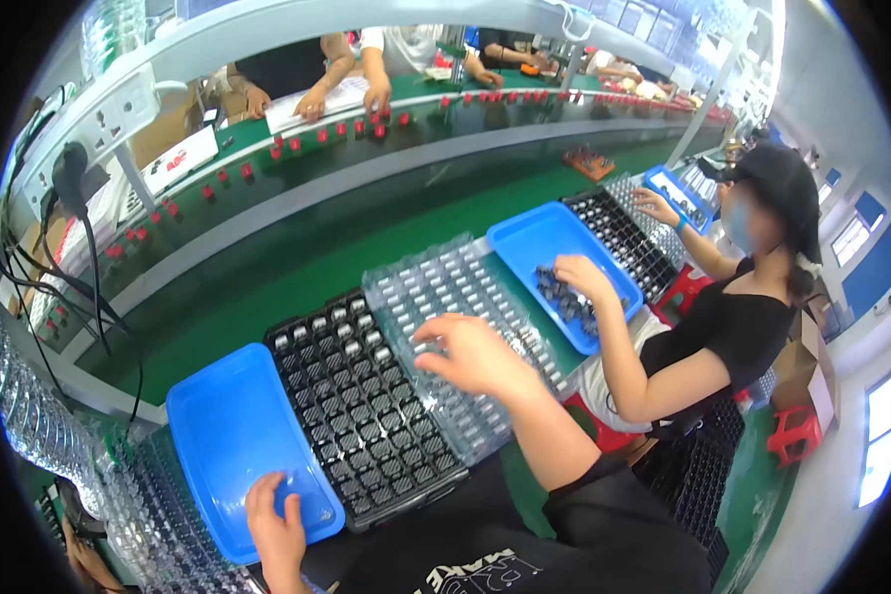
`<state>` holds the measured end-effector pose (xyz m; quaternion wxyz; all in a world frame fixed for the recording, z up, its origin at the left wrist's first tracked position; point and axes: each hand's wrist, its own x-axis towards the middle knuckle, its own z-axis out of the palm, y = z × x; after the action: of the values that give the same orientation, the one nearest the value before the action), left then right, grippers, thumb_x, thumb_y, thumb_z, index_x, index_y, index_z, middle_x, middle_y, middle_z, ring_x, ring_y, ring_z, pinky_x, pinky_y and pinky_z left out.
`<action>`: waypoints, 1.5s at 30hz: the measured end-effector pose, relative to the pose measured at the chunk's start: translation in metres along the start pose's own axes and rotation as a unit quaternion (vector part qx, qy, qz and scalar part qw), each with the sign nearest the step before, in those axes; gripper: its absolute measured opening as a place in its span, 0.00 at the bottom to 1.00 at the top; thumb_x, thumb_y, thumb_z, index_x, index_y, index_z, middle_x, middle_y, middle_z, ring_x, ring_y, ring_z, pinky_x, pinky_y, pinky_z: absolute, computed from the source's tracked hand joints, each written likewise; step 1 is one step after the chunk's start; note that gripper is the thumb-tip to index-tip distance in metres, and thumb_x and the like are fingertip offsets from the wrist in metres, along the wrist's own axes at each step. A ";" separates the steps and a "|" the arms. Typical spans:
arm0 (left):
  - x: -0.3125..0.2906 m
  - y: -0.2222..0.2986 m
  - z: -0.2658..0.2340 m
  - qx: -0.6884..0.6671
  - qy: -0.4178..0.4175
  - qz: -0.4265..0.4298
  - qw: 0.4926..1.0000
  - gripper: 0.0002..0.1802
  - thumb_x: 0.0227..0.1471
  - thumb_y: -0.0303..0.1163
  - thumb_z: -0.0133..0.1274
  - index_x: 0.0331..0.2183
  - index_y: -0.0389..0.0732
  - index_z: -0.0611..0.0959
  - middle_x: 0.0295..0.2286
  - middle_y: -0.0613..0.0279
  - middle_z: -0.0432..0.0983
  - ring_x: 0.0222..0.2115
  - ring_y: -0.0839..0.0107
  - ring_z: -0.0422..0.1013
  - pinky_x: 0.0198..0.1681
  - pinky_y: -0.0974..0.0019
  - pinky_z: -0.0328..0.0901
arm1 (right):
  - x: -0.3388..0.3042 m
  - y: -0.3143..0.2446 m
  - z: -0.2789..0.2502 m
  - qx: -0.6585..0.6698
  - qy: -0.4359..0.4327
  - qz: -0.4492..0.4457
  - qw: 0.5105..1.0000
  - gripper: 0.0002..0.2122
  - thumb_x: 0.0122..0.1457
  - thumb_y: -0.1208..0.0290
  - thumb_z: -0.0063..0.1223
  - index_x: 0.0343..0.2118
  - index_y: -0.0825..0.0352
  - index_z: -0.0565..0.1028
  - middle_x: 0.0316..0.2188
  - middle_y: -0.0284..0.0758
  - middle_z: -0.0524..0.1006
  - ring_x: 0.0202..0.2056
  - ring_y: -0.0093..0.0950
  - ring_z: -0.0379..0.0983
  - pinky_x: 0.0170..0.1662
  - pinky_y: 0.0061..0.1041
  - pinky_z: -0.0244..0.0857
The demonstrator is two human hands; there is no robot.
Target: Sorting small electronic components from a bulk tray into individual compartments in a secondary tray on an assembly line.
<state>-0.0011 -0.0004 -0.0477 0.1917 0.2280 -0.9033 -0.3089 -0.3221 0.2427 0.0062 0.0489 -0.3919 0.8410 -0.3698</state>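
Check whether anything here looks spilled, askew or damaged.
Nothing looks spilled or damaged by the bare left hand, at the blue plastic tray, or the bare right hand, above the clear plastic tray. At far left, black cables dangle in a loose tangle below the white power strip, looking untidy.

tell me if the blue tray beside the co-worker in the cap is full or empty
Partly filled: small dark parts lie loose in the blue tray, with bare blue showing toward its far end.
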 end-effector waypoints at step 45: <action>0.036 -0.029 0.031 0.199 0.093 -0.027 0.975 0.18 0.46 0.24 0.59 0.43 0.34 0.81 0.39 0.48 0.75 0.45 0.47 0.68 0.54 0.49 0.61 | 0.111 0.110 0.044 -0.180 0.246 0.052 0.951 0.18 0.51 0.65 0.66 0.44 0.65 0.78 0.46 0.41 0.74 0.50 0.45 0.71 0.54 0.41 0.67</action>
<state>-0.0374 -0.0249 -0.0816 0.2171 0.3138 -0.9183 -0.1054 -0.4510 0.1857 -0.0754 -0.2117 -0.2469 0.8986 -0.2945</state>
